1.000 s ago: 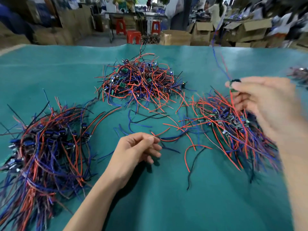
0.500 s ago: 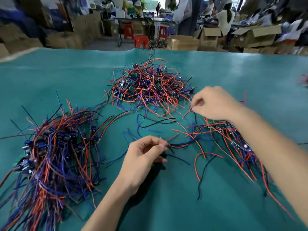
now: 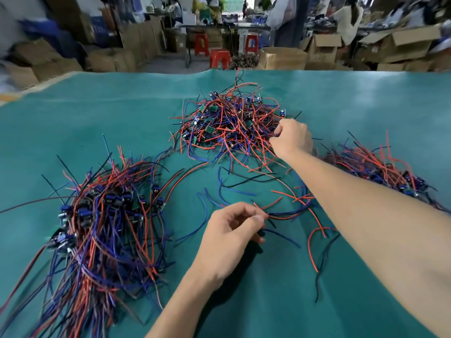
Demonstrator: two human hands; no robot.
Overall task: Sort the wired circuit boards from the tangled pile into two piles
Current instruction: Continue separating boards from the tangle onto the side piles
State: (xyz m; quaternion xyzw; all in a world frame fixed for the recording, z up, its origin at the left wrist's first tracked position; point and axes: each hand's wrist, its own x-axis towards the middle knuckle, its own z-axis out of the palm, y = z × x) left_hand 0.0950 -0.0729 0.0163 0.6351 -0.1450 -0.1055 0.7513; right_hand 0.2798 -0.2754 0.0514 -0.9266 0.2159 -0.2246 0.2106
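A tangled pile (image 3: 227,123) of small green circuit boards with red, blue and black wires lies at the middle back of the teal table (image 3: 97,113). My right hand (image 3: 291,137) reaches into its right edge, fingers curled around wires there. My left hand (image 3: 234,228) rests near the front centre and pinches the ends of loose red and blue wires (image 3: 288,214). A sorted pile (image 3: 105,215) of boards with long wires lies at the left. Another sorted pile (image 3: 380,167) lies at the right, partly hidden behind my right forearm.
Loose red, blue and black wires (image 3: 319,242) trail across the table between the piles. Beyond the far table edge stand cardboard boxes (image 3: 283,58), red stools (image 3: 219,57) and people at other benches.
My right hand, which held a board above the right pile, has moved left and forward into the tangled pile. My left hand stays in place, pinching the wire ends.
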